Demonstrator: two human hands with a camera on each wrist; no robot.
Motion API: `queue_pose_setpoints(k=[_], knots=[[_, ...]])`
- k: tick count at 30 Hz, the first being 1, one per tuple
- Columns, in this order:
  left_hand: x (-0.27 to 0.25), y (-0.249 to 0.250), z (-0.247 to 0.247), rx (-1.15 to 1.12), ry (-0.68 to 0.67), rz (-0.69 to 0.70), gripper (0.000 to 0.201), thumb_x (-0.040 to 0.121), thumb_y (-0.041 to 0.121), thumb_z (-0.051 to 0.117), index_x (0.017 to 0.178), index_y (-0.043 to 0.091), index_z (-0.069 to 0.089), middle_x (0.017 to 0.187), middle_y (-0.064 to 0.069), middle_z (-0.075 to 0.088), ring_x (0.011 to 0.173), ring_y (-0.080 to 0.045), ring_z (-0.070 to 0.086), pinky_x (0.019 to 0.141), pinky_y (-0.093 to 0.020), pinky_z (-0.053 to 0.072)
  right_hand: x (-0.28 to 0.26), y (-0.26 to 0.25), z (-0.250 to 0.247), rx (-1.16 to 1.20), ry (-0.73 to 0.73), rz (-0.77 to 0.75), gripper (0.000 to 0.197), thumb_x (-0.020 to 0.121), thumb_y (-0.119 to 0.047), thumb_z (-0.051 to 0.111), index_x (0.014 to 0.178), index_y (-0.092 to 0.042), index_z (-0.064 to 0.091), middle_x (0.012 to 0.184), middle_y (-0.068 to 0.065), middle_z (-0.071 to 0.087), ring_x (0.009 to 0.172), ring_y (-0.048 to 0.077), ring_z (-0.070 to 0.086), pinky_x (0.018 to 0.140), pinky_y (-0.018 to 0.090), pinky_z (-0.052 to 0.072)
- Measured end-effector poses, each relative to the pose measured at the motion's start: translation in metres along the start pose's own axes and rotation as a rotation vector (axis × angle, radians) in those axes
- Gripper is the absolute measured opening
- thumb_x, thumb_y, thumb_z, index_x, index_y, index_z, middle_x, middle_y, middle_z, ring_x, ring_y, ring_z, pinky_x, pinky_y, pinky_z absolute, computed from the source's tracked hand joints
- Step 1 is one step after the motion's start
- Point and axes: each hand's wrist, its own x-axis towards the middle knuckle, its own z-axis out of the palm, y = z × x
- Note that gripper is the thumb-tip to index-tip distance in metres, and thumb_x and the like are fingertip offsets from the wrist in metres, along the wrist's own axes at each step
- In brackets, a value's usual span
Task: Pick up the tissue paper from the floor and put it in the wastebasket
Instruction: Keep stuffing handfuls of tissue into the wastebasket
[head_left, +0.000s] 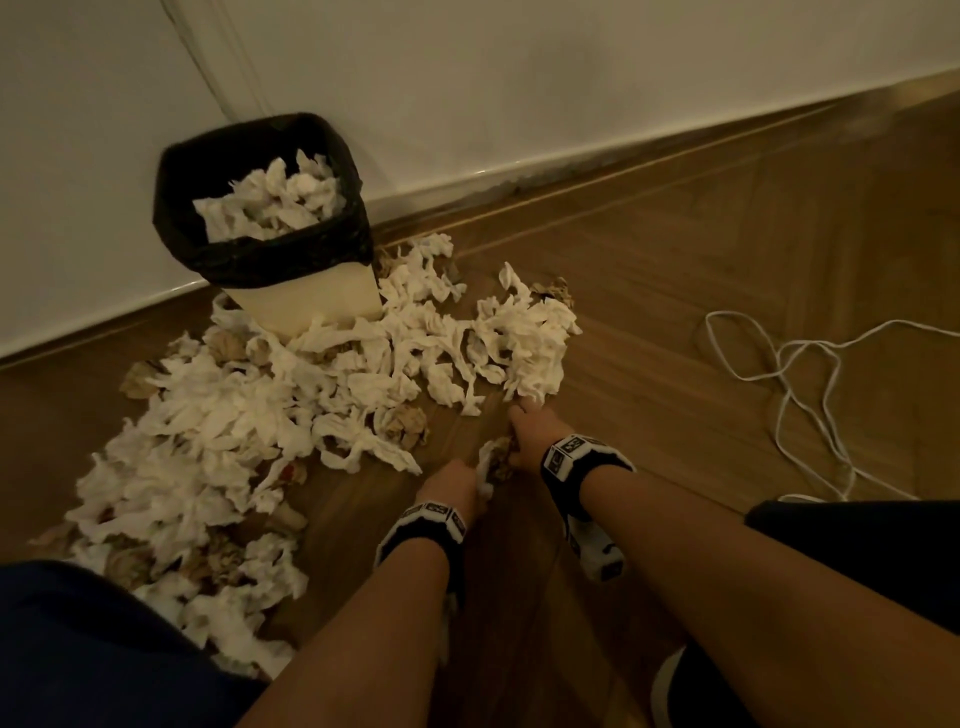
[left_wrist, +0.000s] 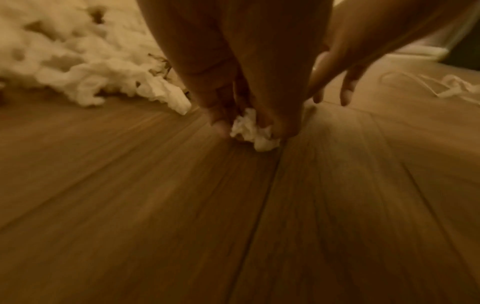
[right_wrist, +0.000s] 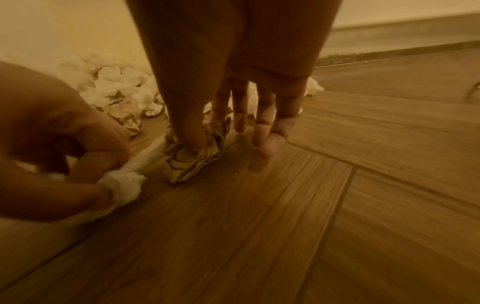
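Note:
A cream wastebasket (head_left: 311, 301) with a black liner stands by the wall, heaped with white tissue. A wide pile of crumpled tissue paper (head_left: 218, 415) covers the floor around it. At the pile's near edge my left hand (head_left: 460, 483) pinches a small white tissue wad (left_wrist: 253, 133) between thumb and fingers, low over the floor. Beside it, my right hand (head_left: 522, 434) pinches a crumpled brown paper (right_wrist: 197, 154) with thumb and forefinger, its other fingers (right_wrist: 259, 125) held straight. The left hand's tissue wad (right_wrist: 122, 185) also shows in the right wrist view.
A loose white cable (head_left: 810, 374) lies coiled on the wooden floor to the right. The white wall and skirting board (head_left: 571, 171) run behind the basket. My knees in dark clothing (head_left: 78, 649) are at the bottom corners. Brown paper balls (head_left: 405, 421) are mixed into the pile.

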Motion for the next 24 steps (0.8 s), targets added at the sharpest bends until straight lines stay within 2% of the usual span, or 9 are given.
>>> queue_pose_setpoints(k=[3,6,8,10,12,16,18,21,24], knots=[[-0.001,-0.007,0.003,-0.063,0.131,-0.025,0.029,0.093,0.027,0.051,0.113,0.007,0.058,0.124,-0.013,0.046,0.108,-0.028,0.054,0.087,-0.034,0.045,-0.003,-0.005,-0.001,0.072,-0.020,0.014,0.038,0.086,-0.025,0.059,0.119,-0.008,0.047,0.126,0.011,0.041,0.115,0.032,0.046,0.090,0.038,0.043],[-0.003,-0.016,0.002,-0.236,0.246,-0.034,0.012,0.090,0.016,0.053,0.101,0.012,0.057,0.123,-0.011,0.044,0.106,-0.027,0.052,0.089,-0.034,0.044,-0.007,-0.005,-0.003,0.139,-0.020,0.044,0.005,0.089,-0.013,0.051,0.092,-0.017,0.050,0.124,0.013,0.048,0.113,0.029,0.050,0.088,0.034,0.042],[-0.005,-0.018,-0.001,-0.398,0.275,-0.071,0.014,0.089,0.010,0.050,0.101,0.018,0.050,0.116,-0.011,0.052,0.101,-0.027,0.055,0.081,-0.033,0.045,-0.010,-0.004,-0.001,0.212,0.010,0.098,0.011,0.090,-0.009,0.047,0.100,-0.013,0.051,0.126,0.015,0.049,0.116,0.030,0.050,0.092,0.034,0.042],[-0.008,-0.016,-0.004,-0.514,0.303,-0.082,0.026,0.092,0.013,0.045,0.118,0.019,0.045,0.114,-0.014,0.057,0.100,-0.031,0.057,0.073,-0.031,0.043,-0.010,-0.004,0.000,0.321,0.043,0.138,0.029,0.091,-0.011,0.045,0.120,-0.006,0.047,0.129,0.016,0.049,0.118,0.031,0.050,0.095,0.036,0.042],[-0.010,-0.011,-0.008,-0.526,0.312,-0.070,0.032,0.096,0.016,0.041,0.127,0.016,0.047,0.120,-0.015,0.058,0.107,-0.033,0.056,0.079,-0.033,0.044,-0.010,-0.008,0.001,0.421,0.060,0.121,0.037,0.093,-0.022,0.046,0.129,-0.009,0.043,0.133,0.014,0.047,0.119,0.029,0.049,0.097,0.036,0.042],[-0.006,-0.005,-0.011,-0.540,0.237,-0.074,0.032,0.098,0.013,0.037,0.125,0.011,0.055,0.125,-0.016,0.057,0.114,-0.032,0.054,0.096,-0.038,0.044,-0.009,-0.017,0.004,0.525,0.033,0.109,0.055,0.090,-0.047,0.051,0.137,-0.020,0.039,0.139,0.011,0.040,0.125,0.027,0.046,0.102,0.035,0.038],[-0.003,-0.005,-0.010,-0.657,0.182,-0.103,0.033,0.098,0.015,0.037,0.125,0.011,0.055,0.124,-0.018,0.057,0.112,-0.035,0.055,0.094,-0.040,0.046,-0.006,-0.020,0.005,0.619,0.021,0.129,0.059,0.088,-0.046,0.056,0.139,-0.023,0.038,0.141,0.011,0.039,0.127,0.027,0.044,0.102,0.035,0.038],[0.004,-0.007,-0.008,-1.058,0.118,-0.167,0.028,0.097,0.011,0.039,0.116,0.008,0.058,0.116,-0.023,0.059,0.103,-0.038,0.059,0.076,-0.036,0.050,-0.004,-0.024,0.001,0.925,-0.093,0.178,0.069,0.082,-0.038,0.068,0.140,-0.020,0.036,0.144,0.008,0.040,0.128,0.025,0.045,0.095,0.031,0.043],[0.007,-0.009,-0.012,-1.376,0.100,-0.234,0.020,0.092,0.010,0.054,0.111,0.007,0.059,0.102,-0.020,0.061,0.084,-0.033,0.061,0.070,-0.035,0.051,-0.005,-0.024,0.001,1.106,-0.239,0.219,0.061,0.081,-0.020,0.071,0.135,-0.013,0.043,0.133,0.010,0.049,0.121,0.029,0.051,0.094,0.037,0.048]])
